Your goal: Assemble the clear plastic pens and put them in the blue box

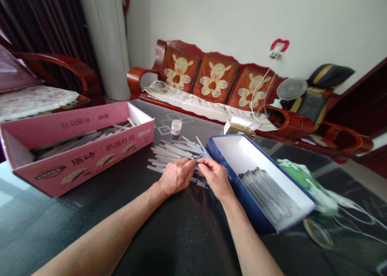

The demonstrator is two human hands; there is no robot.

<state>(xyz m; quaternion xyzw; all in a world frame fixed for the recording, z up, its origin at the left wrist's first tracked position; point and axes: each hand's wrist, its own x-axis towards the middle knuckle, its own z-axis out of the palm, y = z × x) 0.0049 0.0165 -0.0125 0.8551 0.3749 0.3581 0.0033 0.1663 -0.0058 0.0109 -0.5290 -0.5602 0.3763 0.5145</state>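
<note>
Over a loose pile of thin, whitish translucent plastic sleeves [166,152], my left hand [179,174] and my right hand [215,177] meet at the fingertips. Both are closed in a pinch, and what lies between the fingers is too small and covered to make out. To the right, close beside my right hand, a blue box with a white inside [254,151] holds a row of similar clear sleeves with dark ends [266,191]. On the left, a long pink carton [105,155] contains more whitish sleeves [87,141] in a jumble.
A small white tub [176,127] stands behind the pile on the dark table [169,235]. A tissue box [238,127] is behind the blue box. Right of it lie a green and white plastic bag [305,183], cables and a roll of tape [318,232]. A wooden sofa [145,80] stands beyond.
</note>
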